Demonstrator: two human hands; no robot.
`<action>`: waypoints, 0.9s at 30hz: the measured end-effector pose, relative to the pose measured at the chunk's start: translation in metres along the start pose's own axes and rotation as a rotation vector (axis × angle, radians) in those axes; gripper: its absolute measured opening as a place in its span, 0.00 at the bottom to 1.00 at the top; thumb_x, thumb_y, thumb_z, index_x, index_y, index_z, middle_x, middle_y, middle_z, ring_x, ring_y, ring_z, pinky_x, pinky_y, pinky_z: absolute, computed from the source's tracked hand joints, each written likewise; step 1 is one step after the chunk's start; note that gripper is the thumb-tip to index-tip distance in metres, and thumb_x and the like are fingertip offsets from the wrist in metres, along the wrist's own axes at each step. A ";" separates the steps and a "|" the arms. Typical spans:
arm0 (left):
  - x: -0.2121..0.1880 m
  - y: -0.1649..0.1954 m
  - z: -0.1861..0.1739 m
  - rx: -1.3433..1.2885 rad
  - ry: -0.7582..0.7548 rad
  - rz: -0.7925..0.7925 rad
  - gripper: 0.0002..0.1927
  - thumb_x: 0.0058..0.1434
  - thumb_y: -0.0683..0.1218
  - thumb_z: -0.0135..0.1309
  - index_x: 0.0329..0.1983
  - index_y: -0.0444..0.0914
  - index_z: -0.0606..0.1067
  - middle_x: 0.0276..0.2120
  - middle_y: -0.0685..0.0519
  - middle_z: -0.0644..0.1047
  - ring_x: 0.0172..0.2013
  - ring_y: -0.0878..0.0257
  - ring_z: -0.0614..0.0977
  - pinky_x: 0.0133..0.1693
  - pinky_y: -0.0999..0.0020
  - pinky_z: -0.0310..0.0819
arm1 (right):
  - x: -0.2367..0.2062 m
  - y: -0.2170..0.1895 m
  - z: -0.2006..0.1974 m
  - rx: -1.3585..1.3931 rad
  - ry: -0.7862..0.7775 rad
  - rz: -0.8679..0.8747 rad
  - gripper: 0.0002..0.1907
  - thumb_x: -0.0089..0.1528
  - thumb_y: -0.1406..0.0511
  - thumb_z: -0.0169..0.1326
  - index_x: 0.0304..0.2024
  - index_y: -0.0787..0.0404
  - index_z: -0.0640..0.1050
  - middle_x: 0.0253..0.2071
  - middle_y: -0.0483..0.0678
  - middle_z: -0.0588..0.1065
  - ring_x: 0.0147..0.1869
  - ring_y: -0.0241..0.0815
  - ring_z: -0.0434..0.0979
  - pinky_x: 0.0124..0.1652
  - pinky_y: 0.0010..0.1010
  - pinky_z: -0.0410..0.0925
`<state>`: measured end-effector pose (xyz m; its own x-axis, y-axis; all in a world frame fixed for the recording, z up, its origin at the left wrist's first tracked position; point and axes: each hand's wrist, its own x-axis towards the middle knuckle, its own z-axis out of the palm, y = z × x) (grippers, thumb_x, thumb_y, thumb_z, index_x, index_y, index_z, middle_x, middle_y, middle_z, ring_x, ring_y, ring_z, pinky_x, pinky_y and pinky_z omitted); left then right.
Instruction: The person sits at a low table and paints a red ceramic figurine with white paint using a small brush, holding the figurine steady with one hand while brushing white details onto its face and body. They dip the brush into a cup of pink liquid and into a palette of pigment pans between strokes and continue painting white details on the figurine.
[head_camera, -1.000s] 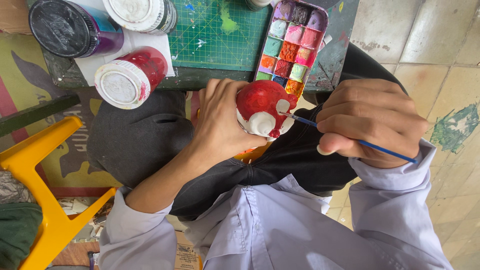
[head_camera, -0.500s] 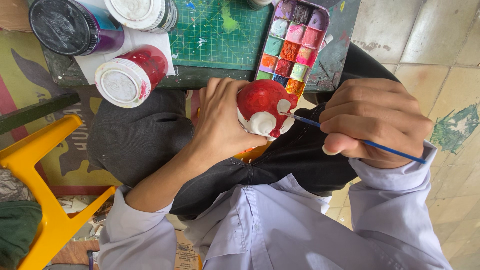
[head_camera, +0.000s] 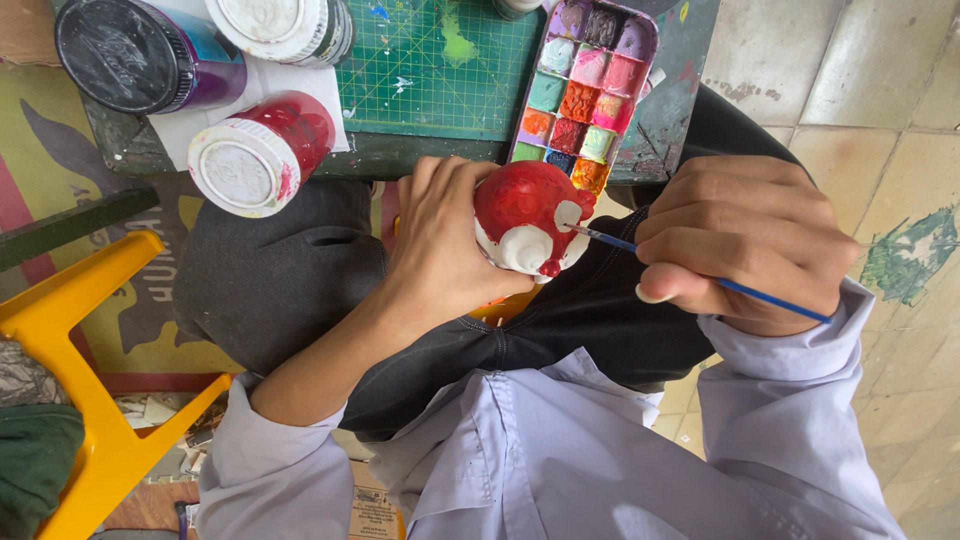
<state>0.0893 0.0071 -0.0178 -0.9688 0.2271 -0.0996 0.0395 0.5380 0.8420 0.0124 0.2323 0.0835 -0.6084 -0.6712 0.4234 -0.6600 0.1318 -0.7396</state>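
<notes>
Hiding figurine (head_camera: 530, 215) underside w/ left hand (head_camera: 440, 250); brush (head_camera: 700, 275) end cropped.

Paint palette tin (head_camera: 590, 95) sits at 12 o'clock, green cutting mat (head_camera: 435, 70) beside it, red paint jar (head_camera: 255, 155) at 10, yellow stool (head_camera: 90, 390) down at 8.

Red-and-white figurine (head_camera: 530, 215), blue brush (head_camera: 700, 275)

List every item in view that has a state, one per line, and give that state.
Figurine: part red, part white, gripped by left hand.
Brush: pinched in right hand, tip on figurine.
Paint palette: open, wells filled.
Red paint jar: lying on its side, lidded.
Purple jar: capped.
White-lidded jar: closed.
</notes>
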 end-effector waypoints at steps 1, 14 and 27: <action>0.000 0.000 0.000 -0.006 -0.002 -0.005 0.45 0.32 0.53 0.76 0.53 0.34 0.72 0.49 0.47 0.74 0.55 0.49 0.70 0.56 0.54 0.60 | -0.001 0.000 0.000 -0.010 0.007 0.016 0.18 0.68 0.60 0.55 0.31 0.69 0.72 0.23 0.52 0.73 0.26 0.48 0.76 0.28 0.36 0.70; 0.001 0.000 -0.001 -0.023 -0.018 -0.021 0.45 0.32 0.54 0.77 0.53 0.34 0.72 0.49 0.47 0.74 0.55 0.49 0.71 0.56 0.54 0.60 | 0.000 0.006 0.000 0.057 -0.041 -0.073 0.19 0.74 0.60 0.45 0.34 0.69 0.71 0.26 0.55 0.73 0.28 0.51 0.75 0.29 0.40 0.68; 0.001 -0.002 0.001 -0.019 -0.017 -0.039 0.44 0.33 0.55 0.76 0.52 0.33 0.73 0.48 0.46 0.74 0.54 0.48 0.71 0.56 0.54 0.61 | 0.006 0.016 0.000 0.034 -0.057 -0.263 0.20 0.72 0.60 0.47 0.32 0.71 0.72 0.24 0.55 0.73 0.25 0.49 0.73 0.25 0.38 0.68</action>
<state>0.0886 0.0065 -0.0201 -0.9651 0.2199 -0.1419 -0.0034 0.5316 0.8470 -0.0013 0.2303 0.0743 -0.3916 -0.7195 0.5736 -0.7760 -0.0767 -0.6260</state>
